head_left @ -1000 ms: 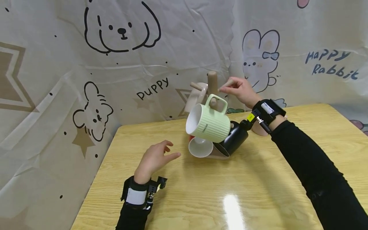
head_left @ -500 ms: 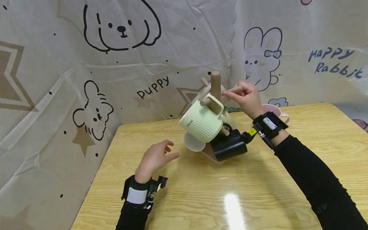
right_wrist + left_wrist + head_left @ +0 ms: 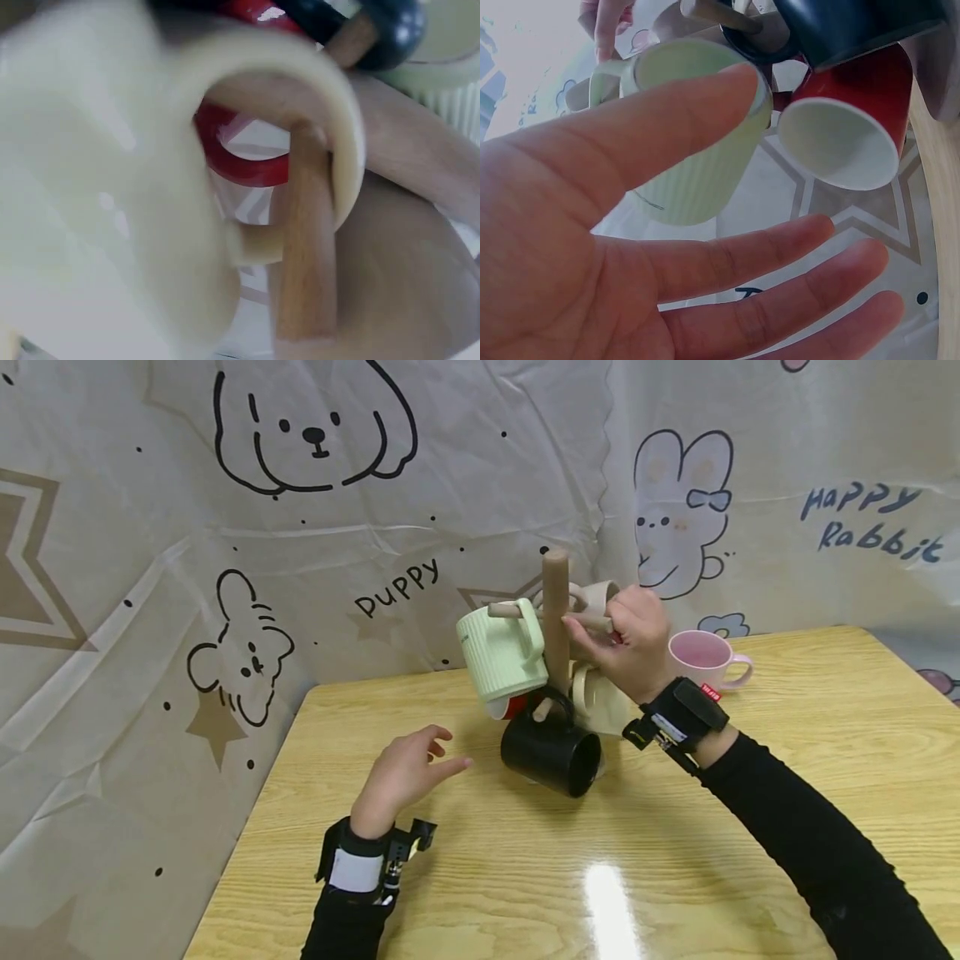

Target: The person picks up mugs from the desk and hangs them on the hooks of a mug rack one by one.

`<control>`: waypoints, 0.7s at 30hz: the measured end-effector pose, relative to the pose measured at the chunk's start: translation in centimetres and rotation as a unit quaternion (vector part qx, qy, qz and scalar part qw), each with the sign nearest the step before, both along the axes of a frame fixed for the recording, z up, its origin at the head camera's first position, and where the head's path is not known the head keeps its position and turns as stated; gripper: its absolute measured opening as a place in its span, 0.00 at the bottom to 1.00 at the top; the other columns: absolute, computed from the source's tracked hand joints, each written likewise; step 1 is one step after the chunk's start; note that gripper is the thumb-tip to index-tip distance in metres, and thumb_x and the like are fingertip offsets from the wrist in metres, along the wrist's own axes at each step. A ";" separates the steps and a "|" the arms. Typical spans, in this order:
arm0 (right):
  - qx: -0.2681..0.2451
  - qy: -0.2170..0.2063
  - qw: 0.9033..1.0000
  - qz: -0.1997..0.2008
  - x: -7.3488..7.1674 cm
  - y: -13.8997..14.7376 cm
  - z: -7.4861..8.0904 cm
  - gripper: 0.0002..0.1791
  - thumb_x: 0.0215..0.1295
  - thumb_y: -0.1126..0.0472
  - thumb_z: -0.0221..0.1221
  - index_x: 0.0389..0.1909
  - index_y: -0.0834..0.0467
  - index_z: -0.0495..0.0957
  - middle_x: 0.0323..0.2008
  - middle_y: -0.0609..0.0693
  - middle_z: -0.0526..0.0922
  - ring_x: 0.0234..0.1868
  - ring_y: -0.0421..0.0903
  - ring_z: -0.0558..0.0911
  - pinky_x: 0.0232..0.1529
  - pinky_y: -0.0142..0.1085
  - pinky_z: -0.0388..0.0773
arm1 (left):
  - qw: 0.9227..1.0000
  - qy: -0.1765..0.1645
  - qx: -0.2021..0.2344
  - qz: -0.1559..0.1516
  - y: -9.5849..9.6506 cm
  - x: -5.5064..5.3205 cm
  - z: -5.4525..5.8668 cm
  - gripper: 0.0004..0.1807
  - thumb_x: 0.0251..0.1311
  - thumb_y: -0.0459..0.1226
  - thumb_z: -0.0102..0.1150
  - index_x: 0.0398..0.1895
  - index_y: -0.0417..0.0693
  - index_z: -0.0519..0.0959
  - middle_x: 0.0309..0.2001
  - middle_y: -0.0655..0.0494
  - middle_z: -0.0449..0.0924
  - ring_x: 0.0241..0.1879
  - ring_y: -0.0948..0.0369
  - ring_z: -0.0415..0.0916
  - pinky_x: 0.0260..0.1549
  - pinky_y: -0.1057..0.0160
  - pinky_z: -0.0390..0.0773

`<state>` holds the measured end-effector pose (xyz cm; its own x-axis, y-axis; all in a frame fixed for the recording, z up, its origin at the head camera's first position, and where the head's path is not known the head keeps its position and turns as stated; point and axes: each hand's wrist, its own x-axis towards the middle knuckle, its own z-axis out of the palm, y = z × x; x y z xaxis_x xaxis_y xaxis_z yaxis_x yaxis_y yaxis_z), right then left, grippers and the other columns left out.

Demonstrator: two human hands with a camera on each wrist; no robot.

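My right hand (image 3: 637, 639) pinches a peg near the top of a wooden mug tree (image 3: 556, 618). On the tree's left hangs a ribbed light green mug (image 3: 501, 652). A black mug (image 3: 543, 756) hangs low at the front, its mouth facing right. Behind these, a red mug (image 3: 840, 142) with a white inside shows in the left wrist view. To the right is a cream mug (image 3: 603, 703), its handle looped over a peg (image 3: 307, 247) in the right wrist view. A pale mug (image 3: 600, 597) hangs at the back. My left hand (image 3: 401, 777) is held apart, fingers spread, holding nothing.
A pink cup (image 3: 701, 652) stands on the wooden table (image 3: 465, 877), right of the tree. A light curtain (image 3: 337, 552) with cartoon drawings hangs behind the table and along its left side.
The mug tree has turned in my right hand's pinch. The green mug has swung left, and the black mug from right to front. The pink cup has come into fuller view. My left hand stays put.
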<state>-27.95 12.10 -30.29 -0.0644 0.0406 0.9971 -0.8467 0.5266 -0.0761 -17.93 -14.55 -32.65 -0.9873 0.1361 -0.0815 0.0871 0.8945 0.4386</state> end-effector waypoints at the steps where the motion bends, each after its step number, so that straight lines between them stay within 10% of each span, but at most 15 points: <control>1: 0.002 0.015 1.000 -0.020 0.1 -0.3 0.0 0.31 0.55 0.50 0.61 0.07 0.60 0.55 0.10 0.52 0.57 0.16 0.48 0.60 0.24 0.42 0.55 | 1.000 0.000 -0.001 0.000 0.0 0.0 0.0 0.27 0.55 0.50 0.60 0.52 0.43 0.74 0.44 0.46 0.80 0.43 0.52 0.77 0.38 0.55 0.76; 10: 0.037 0.082 0.982 -0.164 1.4 -2.7 0.3 0.21 0.53 0.59 0.60 0.09 0.61 0.61 0.11 0.54 0.67 0.18 0.51 0.70 0.31 0.45 0.56 | 1.000 0.011 -0.006 -0.007 -0.1 0.3 0.1 0.27 0.55 0.51 0.60 0.52 0.43 0.74 0.43 0.46 0.81 0.42 0.52 0.77 0.38 0.55 0.76; 21: 0.089 0.063 0.974 -0.197 2.3 -4.2 0.6 0.16 0.49 0.67 0.60 0.11 0.59 0.63 0.12 0.52 0.70 0.21 0.49 0.72 0.34 0.44 0.58 | 1.000 0.011 -0.005 -0.008 -0.2 0.2 0.2 0.27 0.55 0.52 0.59 0.53 0.44 0.74 0.44 0.45 0.80 0.40 0.53 0.78 0.36 0.57 0.76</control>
